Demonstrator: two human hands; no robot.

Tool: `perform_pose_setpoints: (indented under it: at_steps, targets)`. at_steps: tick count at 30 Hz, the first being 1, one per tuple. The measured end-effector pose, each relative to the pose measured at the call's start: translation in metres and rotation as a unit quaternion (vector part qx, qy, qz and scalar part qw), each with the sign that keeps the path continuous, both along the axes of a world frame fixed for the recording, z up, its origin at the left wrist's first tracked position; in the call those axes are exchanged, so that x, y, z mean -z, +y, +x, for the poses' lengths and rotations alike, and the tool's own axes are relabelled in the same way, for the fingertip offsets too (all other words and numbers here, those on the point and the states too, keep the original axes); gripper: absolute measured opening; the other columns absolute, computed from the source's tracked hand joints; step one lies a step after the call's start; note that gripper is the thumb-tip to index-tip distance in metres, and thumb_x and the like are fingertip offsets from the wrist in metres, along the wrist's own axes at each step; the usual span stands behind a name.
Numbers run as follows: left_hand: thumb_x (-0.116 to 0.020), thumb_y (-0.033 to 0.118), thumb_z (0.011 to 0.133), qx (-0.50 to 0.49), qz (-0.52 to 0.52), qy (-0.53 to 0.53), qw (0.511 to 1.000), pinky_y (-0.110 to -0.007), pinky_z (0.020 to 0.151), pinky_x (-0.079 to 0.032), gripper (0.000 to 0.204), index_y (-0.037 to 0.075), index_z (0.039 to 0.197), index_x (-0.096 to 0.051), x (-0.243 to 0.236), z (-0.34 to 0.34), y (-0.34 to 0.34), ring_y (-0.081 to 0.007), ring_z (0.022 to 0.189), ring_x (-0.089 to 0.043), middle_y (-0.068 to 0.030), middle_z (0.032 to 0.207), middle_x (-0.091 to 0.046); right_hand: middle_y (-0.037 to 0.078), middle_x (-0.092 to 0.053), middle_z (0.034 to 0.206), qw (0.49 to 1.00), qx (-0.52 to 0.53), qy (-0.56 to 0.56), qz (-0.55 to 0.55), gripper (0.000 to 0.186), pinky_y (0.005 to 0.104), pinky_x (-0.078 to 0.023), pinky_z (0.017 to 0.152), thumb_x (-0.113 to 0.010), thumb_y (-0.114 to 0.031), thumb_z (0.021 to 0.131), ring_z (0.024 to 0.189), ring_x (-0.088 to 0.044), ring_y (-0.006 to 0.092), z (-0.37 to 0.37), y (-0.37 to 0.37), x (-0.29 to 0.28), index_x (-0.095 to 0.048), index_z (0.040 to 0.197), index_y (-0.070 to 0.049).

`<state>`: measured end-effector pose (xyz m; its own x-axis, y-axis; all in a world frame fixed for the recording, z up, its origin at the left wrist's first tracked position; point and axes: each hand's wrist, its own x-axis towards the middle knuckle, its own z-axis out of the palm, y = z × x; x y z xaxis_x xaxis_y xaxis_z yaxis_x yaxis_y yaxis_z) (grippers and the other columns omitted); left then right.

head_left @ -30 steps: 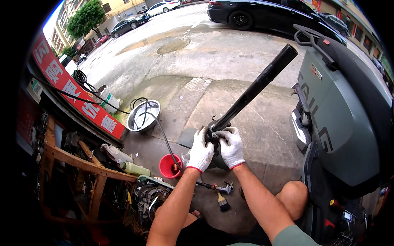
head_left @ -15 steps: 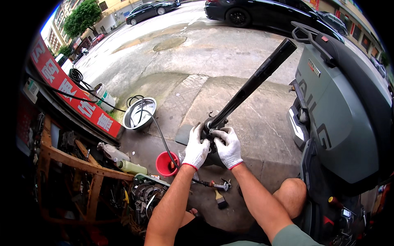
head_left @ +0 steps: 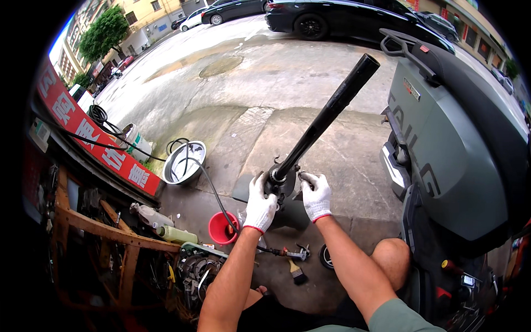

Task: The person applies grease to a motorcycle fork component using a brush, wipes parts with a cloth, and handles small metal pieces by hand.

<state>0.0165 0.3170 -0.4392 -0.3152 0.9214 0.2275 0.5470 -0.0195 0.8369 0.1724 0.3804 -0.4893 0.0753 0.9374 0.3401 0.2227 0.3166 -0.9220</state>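
Note:
A long black tube (head_left: 332,113) leans up and to the right, its lower end set in a dark fitting (head_left: 283,187) with a shiny ring. White gloves with red cuffs cover both hands. My left hand (head_left: 261,203) is closed against the left side of the fitting, thumb toward me. On the other side my right hand (head_left: 315,195) is slightly apart from the fitting, its fingers bent together; what they pinch, if anything, is too small to make out. Below the fitting, a dark rounded body (head_left: 292,214) shows between my wrists.
A red bucket (head_left: 220,237), a brush (head_left: 297,272) and a hose-end tool (head_left: 298,253) lie near my left forearm. Farther left stand a metal basin (head_left: 198,172) with a black hose and a wooden frame (head_left: 99,226). A grey scooter (head_left: 459,149) fills the right side.
My right hand has drawn off the fitting to the right. The left hand stays on it. The view has shifted slightly, and a small wheel now shows beside my right forearm.

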Motion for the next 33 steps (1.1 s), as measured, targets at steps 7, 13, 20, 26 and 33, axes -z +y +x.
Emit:
perform_pose_setpoints:
  at_steps: [7,13,20,26,33]
  targets:
    - [-0.048,-0.001,0.075,-0.002,-0.005,-0.002,1.000,-0.035,0.114,-0.033,0.064,0.000,0.139,-0.047,0.002,-0.001,0.000,-0.0332,0.134,-0.043,-0.0194,0.140,-0.045,0.016,-0.063,0.098,1.000,0.004,0.015,-0.025,0.031,0.0355,-0.054,0.080,-0.063,0.002,0.082,0.088,-0.066,0.0288,-0.019,0.005,-0.025,-0.071,0.111,-0.006]
    - [-0.049,-0.002,0.074,-0.001,-0.004,0.023,1.000,-0.036,0.114,-0.033,0.065,-0.002,0.139,-0.046,0.004,-0.001,0.003,-0.0336,0.133,-0.044,-0.0207,0.139,-0.046,0.017,-0.064,0.102,0.994,-0.022,-0.095,0.045,0.034,0.0386,-0.054,0.083,-0.055,0.008,0.076,0.095,-0.066,0.0325,-0.025,0.032,-0.039,-0.072,0.102,-0.007]
    - [-0.050,0.002,0.076,0.015,-0.017,0.038,0.999,-0.037,0.112,-0.036,0.065,0.001,0.141,-0.044,0.001,-0.002,0.002,-0.0349,0.133,-0.044,-0.0214,0.140,-0.044,0.012,-0.063,0.104,0.988,-0.153,0.009,0.021,0.033,0.0307,-0.054,0.082,-0.057,0.010,0.079,0.097,-0.066,0.0218,-0.024,0.044,-0.018,-0.074,0.103,-0.006]
    - [-0.050,0.000,0.076,0.008,-0.017,0.028,0.999,-0.036,0.113,-0.035,0.066,0.000,0.142,-0.044,0.005,-0.004,0.002,-0.0338,0.132,-0.045,-0.0208,0.141,-0.044,0.019,-0.062,0.098,0.996,-0.052,-0.050,0.057,0.032,0.0420,-0.052,0.082,-0.056,0.004,0.078,0.093,-0.063,0.0366,-0.024,0.003,-0.039,-0.073,0.104,-0.007]
    - [-0.049,-0.002,0.074,0.015,-0.014,0.003,1.000,-0.036,0.114,-0.034,0.067,-0.001,0.141,-0.044,0.010,-0.005,0.003,-0.0326,0.134,-0.044,-0.0204,0.141,-0.044,0.017,-0.061,0.096,0.999,-0.010,-0.036,0.037,0.032,0.0397,-0.053,0.077,-0.057,0.004,0.080,0.089,-0.064,0.0336,-0.017,-0.024,-0.018,-0.073,0.106,-0.007]
